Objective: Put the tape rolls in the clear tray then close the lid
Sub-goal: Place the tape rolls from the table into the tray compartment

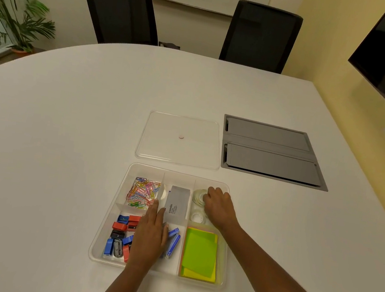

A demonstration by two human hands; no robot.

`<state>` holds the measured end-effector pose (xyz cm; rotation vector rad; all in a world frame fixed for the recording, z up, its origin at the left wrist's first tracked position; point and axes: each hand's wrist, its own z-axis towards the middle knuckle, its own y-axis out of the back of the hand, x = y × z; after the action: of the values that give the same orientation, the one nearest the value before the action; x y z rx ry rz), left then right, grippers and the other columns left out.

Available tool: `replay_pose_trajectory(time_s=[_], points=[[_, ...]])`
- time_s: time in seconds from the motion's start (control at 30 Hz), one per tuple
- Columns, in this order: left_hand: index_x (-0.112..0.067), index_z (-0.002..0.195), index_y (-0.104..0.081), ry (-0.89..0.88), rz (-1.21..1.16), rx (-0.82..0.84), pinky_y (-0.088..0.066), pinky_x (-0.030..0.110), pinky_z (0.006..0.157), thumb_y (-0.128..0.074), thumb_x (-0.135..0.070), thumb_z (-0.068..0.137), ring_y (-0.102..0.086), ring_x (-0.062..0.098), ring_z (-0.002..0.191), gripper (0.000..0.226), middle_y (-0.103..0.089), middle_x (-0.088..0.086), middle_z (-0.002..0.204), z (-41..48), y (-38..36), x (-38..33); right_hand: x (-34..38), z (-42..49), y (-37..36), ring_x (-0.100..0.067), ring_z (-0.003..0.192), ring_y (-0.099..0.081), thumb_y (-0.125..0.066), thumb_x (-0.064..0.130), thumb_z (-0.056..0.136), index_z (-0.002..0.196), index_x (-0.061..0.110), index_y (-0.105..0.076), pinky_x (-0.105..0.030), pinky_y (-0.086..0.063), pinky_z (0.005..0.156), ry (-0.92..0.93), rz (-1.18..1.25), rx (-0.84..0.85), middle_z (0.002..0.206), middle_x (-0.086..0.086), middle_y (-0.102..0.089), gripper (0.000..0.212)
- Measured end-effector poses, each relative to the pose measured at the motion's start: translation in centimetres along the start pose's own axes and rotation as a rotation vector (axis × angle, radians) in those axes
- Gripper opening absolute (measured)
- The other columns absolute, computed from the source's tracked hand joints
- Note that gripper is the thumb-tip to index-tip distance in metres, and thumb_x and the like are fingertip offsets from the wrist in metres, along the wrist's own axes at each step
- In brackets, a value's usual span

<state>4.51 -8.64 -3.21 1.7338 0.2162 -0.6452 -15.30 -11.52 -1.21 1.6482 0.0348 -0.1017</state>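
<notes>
The clear tray (99, 240) with several compartments sits on the white table in front of me. Clear tape rolls (197, 196) lie stacked in its far right compartment, with another roll (196, 217) nearer to me. My right hand (218, 207) is down in that compartment, fingers curled onto the top roll. My left hand (150, 235) lies flat over the tray's middle, fingers straight and together, holding nothing. The clear lid (186, 152) lies flat on the table just beyond the tray.
The tray also holds coloured paper clips (142, 192), a grey box (178, 203), sharpeners (119, 234), blue staple boxes (174, 240) and green sticky notes (200, 253). A grey cable hatch (270, 153) is set in the table at right. Two black chairs (121, 6) stand behind.
</notes>
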Motion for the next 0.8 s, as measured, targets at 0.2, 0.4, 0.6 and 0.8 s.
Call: replay_pose_trajectory(time_s=[0.2, 0.4, 0.6, 0.8], points=[[-0.005, 0.128, -0.047, -0.012, 0.009, -0.014, -0.039, 0.046, 0.104, -0.016, -0.044, 0.083, -0.04, 0.035, 0.131, 0.067, -0.039, 0.019, 0.144, 0.1, -0.1, 0.0, -0.1, -1.4, -0.6, -0.012, 0.045, -0.058, -0.09, 0.027, 0.026, 0.047, 0.022, -0.067, -0.016, -0.038, 0.035, 0.007, 0.014, 0.028, 0.05, 0.004, -0.062, 0.032], [-0.008, 0.132, -0.041, -0.006, 0.01, -0.009, -0.033, 0.043, 0.109, -0.025, -0.037, 0.085, -0.032, 0.032, 0.137, 0.058, -0.03, 0.016, 0.15, 0.0, 0.1, -0.1, 0.3, -1.8, -1.3, -0.028, 0.059, -0.066, -0.087, 0.011, 0.044, 0.066, 0.015, -0.071, -0.024, -0.047, 0.043, -0.005, 0.099, 0.043, 0.064, -0.008, -0.068, 0.028], [-0.008, 0.133, -0.039, -0.006, 0.001, -0.009, -0.033, 0.041, 0.109, -0.009, -0.049, 0.078, -0.033, 0.031, 0.136, 0.075, -0.03, 0.015, 0.15, 0.1, 0.1, -0.1, 0.2, -1.8, -0.6, -0.018, 0.054, -0.063, -0.093, 0.02, 0.032, 0.066, 0.024, -0.07, -0.02, -0.042, 0.038, -0.028, 0.142, 0.018, 0.063, 0.001, -0.066, 0.041], [-0.008, 0.133, -0.04, -0.003, 0.009, -0.014, -0.034, 0.042, 0.11, -0.028, -0.036, 0.084, -0.034, 0.031, 0.136, 0.058, -0.03, 0.015, 0.15, -0.1, 0.4, -0.4, -0.2, -3.6, -0.1, -0.028, 0.072, -0.066, -0.082, -0.006, 0.05, 0.086, 0.016, -0.071, -0.035, -0.053, 0.05, -0.156, 0.317, -0.14, 0.084, -0.009, -0.069, 0.044]])
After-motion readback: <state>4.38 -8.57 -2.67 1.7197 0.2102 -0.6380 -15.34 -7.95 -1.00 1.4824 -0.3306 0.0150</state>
